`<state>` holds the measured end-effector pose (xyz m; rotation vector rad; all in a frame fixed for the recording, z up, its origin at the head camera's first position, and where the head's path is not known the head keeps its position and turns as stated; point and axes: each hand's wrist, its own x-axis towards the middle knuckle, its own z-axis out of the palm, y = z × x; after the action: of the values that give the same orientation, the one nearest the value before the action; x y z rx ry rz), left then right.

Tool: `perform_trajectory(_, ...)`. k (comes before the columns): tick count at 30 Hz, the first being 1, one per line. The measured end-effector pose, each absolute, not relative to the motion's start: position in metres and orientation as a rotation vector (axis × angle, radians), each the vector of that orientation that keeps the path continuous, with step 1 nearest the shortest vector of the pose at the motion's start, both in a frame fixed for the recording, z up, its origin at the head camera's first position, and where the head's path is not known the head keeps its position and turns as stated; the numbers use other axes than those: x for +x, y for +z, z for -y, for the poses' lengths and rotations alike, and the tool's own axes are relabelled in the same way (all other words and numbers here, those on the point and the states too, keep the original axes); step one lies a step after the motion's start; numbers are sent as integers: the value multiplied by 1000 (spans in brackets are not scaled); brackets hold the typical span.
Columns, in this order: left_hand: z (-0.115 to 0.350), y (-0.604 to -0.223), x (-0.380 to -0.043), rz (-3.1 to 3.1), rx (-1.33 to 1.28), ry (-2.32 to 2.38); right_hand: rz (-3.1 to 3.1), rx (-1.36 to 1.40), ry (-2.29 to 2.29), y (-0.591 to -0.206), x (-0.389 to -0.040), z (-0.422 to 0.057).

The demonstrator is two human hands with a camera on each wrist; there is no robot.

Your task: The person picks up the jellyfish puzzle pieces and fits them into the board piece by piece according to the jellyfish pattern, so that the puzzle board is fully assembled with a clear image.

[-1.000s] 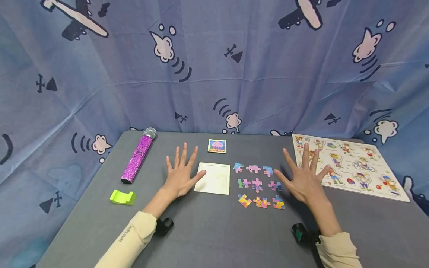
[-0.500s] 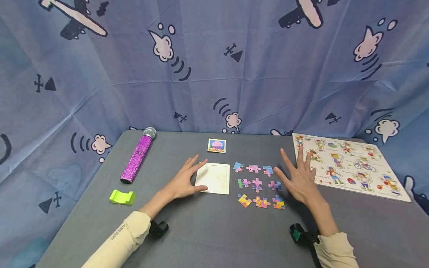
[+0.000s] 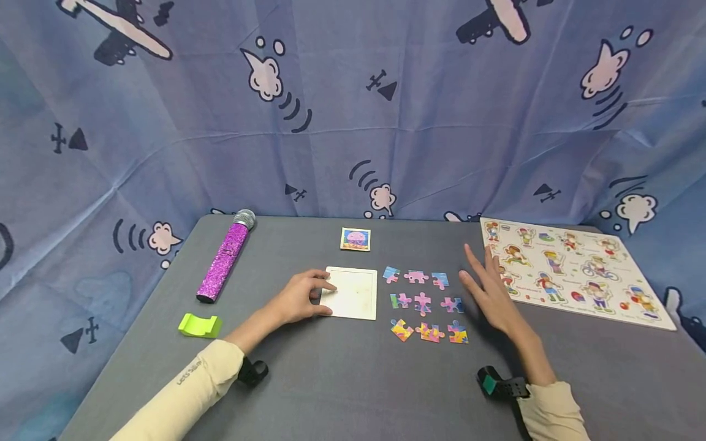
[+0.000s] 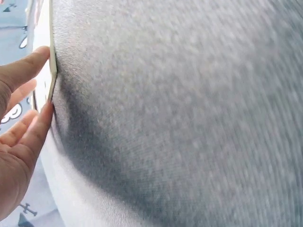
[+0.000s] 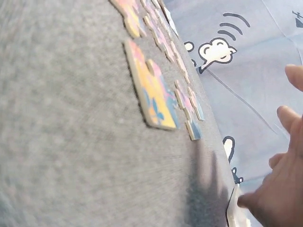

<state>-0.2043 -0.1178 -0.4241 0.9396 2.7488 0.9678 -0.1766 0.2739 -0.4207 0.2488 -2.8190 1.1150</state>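
At the middle of the table lies a square white puzzle tray (image 3: 353, 294) with a raised rim. My left hand (image 3: 300, 297) grips its left side, thumb near the lower left corner and curled fingers at the left edge. In the left wrist view, fingertips (image 4: 45, 53) meet the tray's edge on both sides of a corner. Several loose jigsaw pieces (image 3: 423, 302) lie in three rows to the right of the tray. My right hand (image 3: 493, 301) hovers right of those pieces, holding nothing, its fingers extended and slightly spread.
Behind the tray lies a small jellyfish picture (image 3: 355, 239). A glittery purple microphone (image 3: 225, 260) and a bright green holder-shaped block (image 3: 200, 326) are on the left. A large board with cartoon children (image 3: 576, 275) lies at the right back, before a blue curtain (image 3: 331, 110).
My left hand has turned and lowered from a flat spread to the tray's left edge, its fingers curling there. My right hand's fingers have drawn closer together; the jigsaw pieces stay put.
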Motion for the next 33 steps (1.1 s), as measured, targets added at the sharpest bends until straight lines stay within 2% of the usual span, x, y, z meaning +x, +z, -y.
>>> perform_trajectory(16, 120, -435, -200, -2739, 946, 1067, 2636, 343, 1658, -420, -185, -266)
perform_trajectory(33, 120, -441, -199, -2728, 899, 1244, 2402, 162, 1989, -420, -196, -242)
